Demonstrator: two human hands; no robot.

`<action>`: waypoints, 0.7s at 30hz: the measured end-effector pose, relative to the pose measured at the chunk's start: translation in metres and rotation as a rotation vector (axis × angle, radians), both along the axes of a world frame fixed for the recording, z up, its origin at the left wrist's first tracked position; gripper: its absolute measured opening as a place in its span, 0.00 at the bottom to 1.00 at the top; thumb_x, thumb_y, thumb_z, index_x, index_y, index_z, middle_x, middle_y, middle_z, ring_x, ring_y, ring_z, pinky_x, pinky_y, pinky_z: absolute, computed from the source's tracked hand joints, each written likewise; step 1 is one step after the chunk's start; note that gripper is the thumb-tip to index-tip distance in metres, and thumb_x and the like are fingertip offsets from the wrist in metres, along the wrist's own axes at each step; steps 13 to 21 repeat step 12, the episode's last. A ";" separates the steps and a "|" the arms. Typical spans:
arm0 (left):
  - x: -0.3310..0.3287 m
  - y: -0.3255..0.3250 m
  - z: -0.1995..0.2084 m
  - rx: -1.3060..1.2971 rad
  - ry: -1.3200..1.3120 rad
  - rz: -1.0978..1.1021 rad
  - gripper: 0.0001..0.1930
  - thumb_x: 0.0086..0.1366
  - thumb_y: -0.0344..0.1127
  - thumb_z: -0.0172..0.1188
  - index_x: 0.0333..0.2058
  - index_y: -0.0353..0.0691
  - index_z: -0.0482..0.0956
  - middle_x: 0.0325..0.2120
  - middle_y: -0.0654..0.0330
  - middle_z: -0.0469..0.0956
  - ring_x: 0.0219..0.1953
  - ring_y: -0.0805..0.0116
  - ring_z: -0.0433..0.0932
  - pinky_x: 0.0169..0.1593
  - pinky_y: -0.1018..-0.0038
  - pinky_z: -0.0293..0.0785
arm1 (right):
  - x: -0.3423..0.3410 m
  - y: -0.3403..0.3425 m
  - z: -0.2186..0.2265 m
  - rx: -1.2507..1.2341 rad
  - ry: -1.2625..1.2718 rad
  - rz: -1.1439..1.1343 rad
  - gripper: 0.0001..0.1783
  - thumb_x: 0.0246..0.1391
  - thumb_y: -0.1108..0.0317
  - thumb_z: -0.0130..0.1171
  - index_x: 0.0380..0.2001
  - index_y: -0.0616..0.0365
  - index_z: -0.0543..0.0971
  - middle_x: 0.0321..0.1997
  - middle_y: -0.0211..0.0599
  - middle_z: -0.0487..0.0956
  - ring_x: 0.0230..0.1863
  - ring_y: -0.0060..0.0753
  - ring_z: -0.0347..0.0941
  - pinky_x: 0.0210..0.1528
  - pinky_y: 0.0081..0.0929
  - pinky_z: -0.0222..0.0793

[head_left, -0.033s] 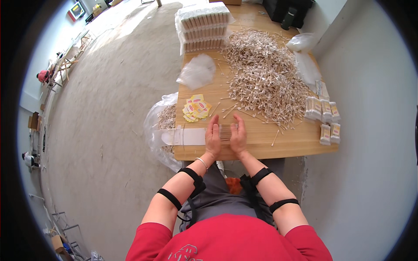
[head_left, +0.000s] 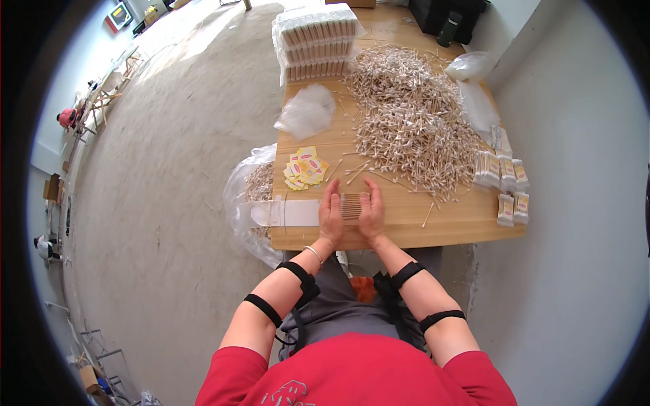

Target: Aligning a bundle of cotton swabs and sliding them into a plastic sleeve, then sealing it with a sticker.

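Observation:
Between my two hands lies a row of cotton swabs, its thin sticks side by side near the table's front edge. My left hand presses on the left end of the row, and my right hand presses on the right end. Both palms face inward with the fingers pointing away from me, and they cover the swab tips. A flat white strip reaches from the table's left edge to my left hand. Beyond that strip is a small heap of yellow and white printed cards.
A large heap of loose swabs covers the wooden table's right half. Stacked swab packs stand at the back left, near clear plastic bags. Small filled packets lie right. A swab-filled bag hangs beside the left edge.

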State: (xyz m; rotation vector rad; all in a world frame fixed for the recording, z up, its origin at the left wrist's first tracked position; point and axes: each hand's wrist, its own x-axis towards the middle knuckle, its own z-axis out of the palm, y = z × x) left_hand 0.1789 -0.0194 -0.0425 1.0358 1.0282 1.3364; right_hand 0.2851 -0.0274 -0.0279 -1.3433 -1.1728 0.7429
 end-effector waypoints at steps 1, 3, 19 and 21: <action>0.000 -0.002 0.002 0.008 0.022 0.028 0.23 0.73 0.40 0.40 0.61 0.32 0.59 0.61 0.52 0.61 0.64 0.63 0.58 0.65 0.70 0.53 | 0.001 0.000 0.000 0.012 0.038 -0.026 0.21 0.58 0.69 0.45 0.55 0.64 0.67 0.55 0.49 0.71 0.59 0.46 0.64 0.62 0.32 0.56; 0.001 -0.002 0.001 0.014 0.043 0.055 0.23 0.73 0.40 0.39 0.61 0.32 0.59 0.61 0.52 0.61 0.64 0.63 0.58 0.65 0.71 0.53 | 0.003 0.002 -0.002 0.018 -0.166 -0.061 0.19 0.59 0.69 0.44 0.52 0.64 0.69 0.52 0.49 0.72 0.57 0.47 0.65 0.60 0.33 0.58; -0.002 0.003 -0.002 0.050 0.016 0.015 0.24 0.73 0.40 0.39 0.61 0.31 0.58 0.61 0.52 0.61 0.65 0.60 0.56 0.67 0.70 0.50 | 0.009 -0.003 0.000 -0.046 -0.179 0.156 0.12 0.58 0.71 0.46 0.44 0.59 0.73 0.44 0.46 0.75 0.50 0.46 0.67 0.61 0.46 0.53; -0.002 0.003 -0.002 0.050 0.016 0.015 0.24 0.73 0.40 0.39 0.61 0.31 0.58 0.61 0.52 0.61 0.65 0.60 0.56 0.67 0.70 0.50 | 0.009 -0.003 0.000 -0.046 -0.179 0.156 0.12 0.58 0.71 0.46 0.44 0.59 0.73 0.44 0.46 0.75 0.50 0.46 0.67 0.61 0.46 0.53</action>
